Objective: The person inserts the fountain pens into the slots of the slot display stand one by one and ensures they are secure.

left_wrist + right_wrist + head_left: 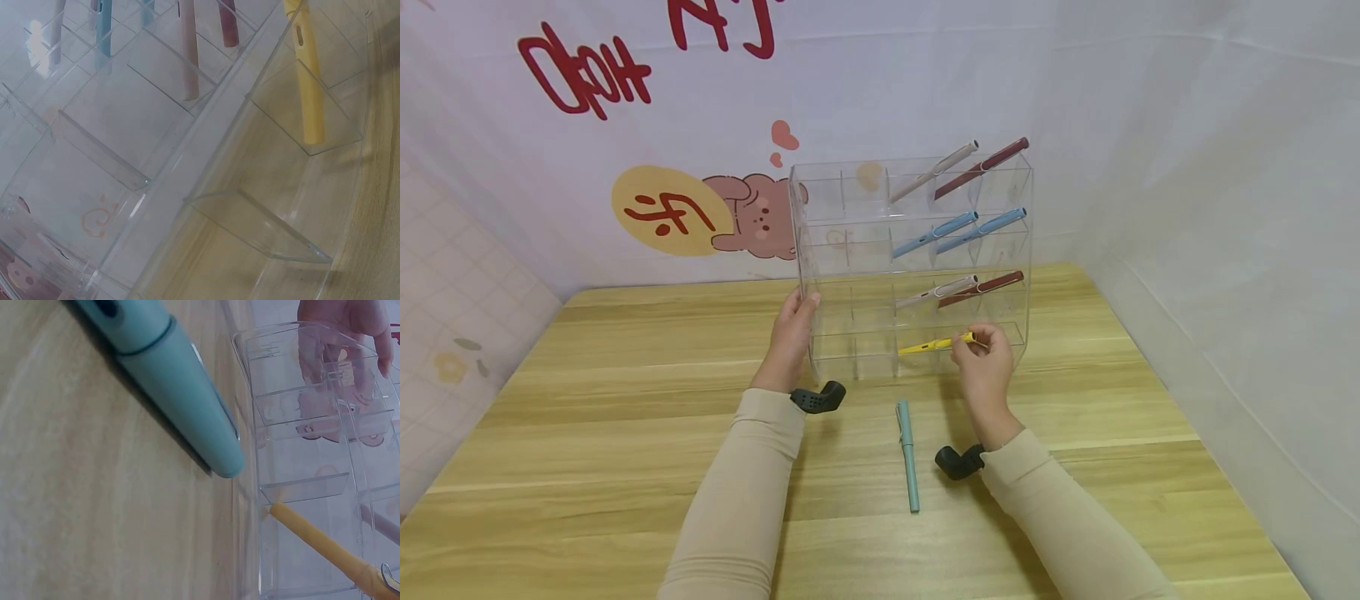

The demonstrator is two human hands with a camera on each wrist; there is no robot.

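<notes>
A clear acrylic pen rack (872, 312) with stepped tiers of small compartments stands on the table. My left hand (790, 337) grips its left side, the thumb at the front edge; in the right wrist view that hand (347, 325) shows through the clear plastic. With finger and thumb, my right hand (987, 367) pinches the upper end of a yellow pen (928, 345), which lies slanted in the lowest tier. Its lower end (312, 125) sits inside a compartment. A teal pen (908, 458) with a clip lies on the table in front of the rack, between my forearms.
Above the yellow pen, the rack holds a white pen (943, 292) and a dark red pen (985, 288), two blue pens (940, 232), then a beige pen (936, 172) and another dark red pen (985, 167). Behind the wooden table (625, 433) hangs a printed white curtain (880, 75).
</notes>
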